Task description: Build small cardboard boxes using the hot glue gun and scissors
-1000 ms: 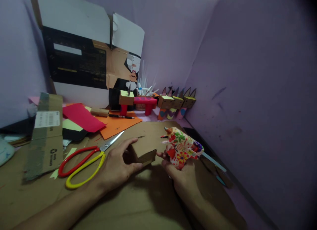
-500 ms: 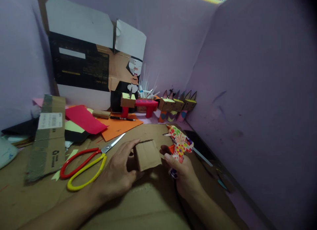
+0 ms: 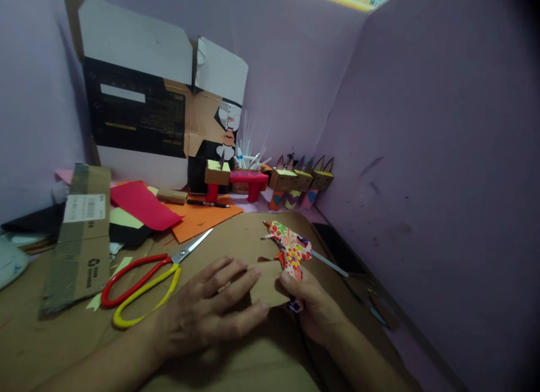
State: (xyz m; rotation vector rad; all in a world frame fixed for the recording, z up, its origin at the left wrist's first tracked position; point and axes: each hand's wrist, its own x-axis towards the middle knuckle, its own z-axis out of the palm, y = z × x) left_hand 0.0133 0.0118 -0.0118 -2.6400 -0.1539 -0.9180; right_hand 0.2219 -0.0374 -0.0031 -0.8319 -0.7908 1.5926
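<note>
My right hand (image 3: 314, 302) is wrapped round the grip of a flower-patterned hot glue gun (image 3: 292, 251), its nozzle pointing up and left and a clear glue stick out of its back. The thumb of that hand also presses on the right edge of a small cardboard box (image 3: 270, 285). My left hand (image 3: 215, 302) has its fingers stretched out and apart, with the fingertips at the left side of the box; their undersides are hidden. Left of my left hand lie scissors (image 3: 145, 276) with one red and one yellow handle, blades pointing away.
A taped cardboard strip (image 3: 84, 240) lies at the left. Red paper (image 3: 145, 205), orange paper (image 3: 206, 215) and a black pen (image 3: 207, 203) are further back. Cardboard animal figures (image 3: 282, 181) stand along the back, and a flattened printed carton (image 3: 139, 105) leans on the wall.
The small box has moved right and nearer to me, against my right thumb. My left fingers have loosened from its side and spread out. The glue gun has shifted left and slightly down.
</note>
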